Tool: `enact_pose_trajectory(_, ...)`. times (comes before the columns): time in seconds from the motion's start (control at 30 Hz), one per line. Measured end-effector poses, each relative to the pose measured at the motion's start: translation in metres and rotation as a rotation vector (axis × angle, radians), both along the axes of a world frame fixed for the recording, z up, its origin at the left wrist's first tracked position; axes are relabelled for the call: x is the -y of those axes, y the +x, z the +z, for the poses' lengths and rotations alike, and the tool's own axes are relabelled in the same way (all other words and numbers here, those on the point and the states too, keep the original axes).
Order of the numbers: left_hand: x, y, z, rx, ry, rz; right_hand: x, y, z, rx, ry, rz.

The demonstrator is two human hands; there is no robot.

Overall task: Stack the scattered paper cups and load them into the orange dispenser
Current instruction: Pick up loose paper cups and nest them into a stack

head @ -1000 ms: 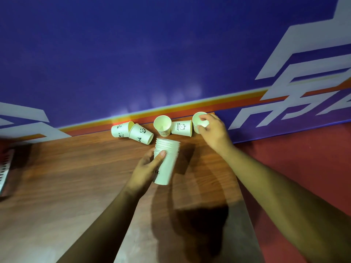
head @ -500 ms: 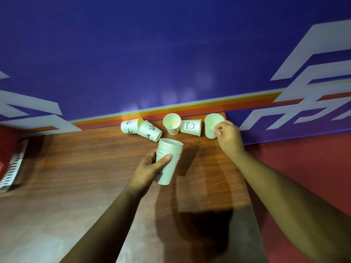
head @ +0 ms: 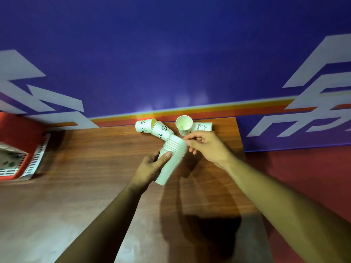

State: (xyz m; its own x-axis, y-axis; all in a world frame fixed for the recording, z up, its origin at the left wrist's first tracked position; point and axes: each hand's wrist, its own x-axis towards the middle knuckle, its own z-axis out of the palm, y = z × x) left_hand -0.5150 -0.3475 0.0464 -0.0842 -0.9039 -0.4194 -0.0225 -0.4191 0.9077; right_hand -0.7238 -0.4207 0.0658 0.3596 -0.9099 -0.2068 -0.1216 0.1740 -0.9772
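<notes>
Lying behind the stack [head: 171, 160], four loose cups [head: 183, 124], red basket [head: 19, 130] leftward

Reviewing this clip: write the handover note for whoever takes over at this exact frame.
Left hand grips the cup stack, tilted over the table.
Right hand: fingertips at the stack's rim, grip too blurred to tell.
Done: several cups nested.
Left: four loose cups by the wall: left panda cup and right panda cup lying down, upright cup, Bear cup on its side. Then load the stack; a red container sits far left.
</notes>
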Motion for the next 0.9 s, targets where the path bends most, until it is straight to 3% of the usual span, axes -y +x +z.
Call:
enact_pose_trajectory(0.1,-0.003,0.004,-0.003,-0.072,0.018,0.053,-0.002,0.010,-0.006,0.023,0.039,0.044)
enact_pose_trajectory(0.17,-0.004,0.008,-0.006,-0.090,0.016,0.076,0.010,0.009,-0.015,0.009,0.091,-0.108)
enact_pose_trajectory(0.3,-0.005,0.015,-0.014,-0.082,0.036,0.104,0.052,-0.011,-0.065,-0.501,0.111,-0.505)
enact_pose_trajectory(0.37,-0.004,0.020,-0.020,-0.071,0.042,0.110,0.065,-0.018,-0.086,-0.608,0.171,-0.577)
enact_pose_trajectory(0.57,-0.004,0.033,-0.031,-0.060,0.057,0.102,0.087,-0.010,-0.112,-0.690,0.238,-0.608)
enact_pose_trajectory(0.77,0.003,0.043,-0.037,-0.076,0.062,0.093,0.092,-0.011,-0.119,-0.608,0.235,-0.670)
enact_pose_trajectory(0.9,0.010,0.053,-0.040,-0.073,0.063,0.068,0.068,-0.012,-0.090,-0.627,-0.007,-0.662)
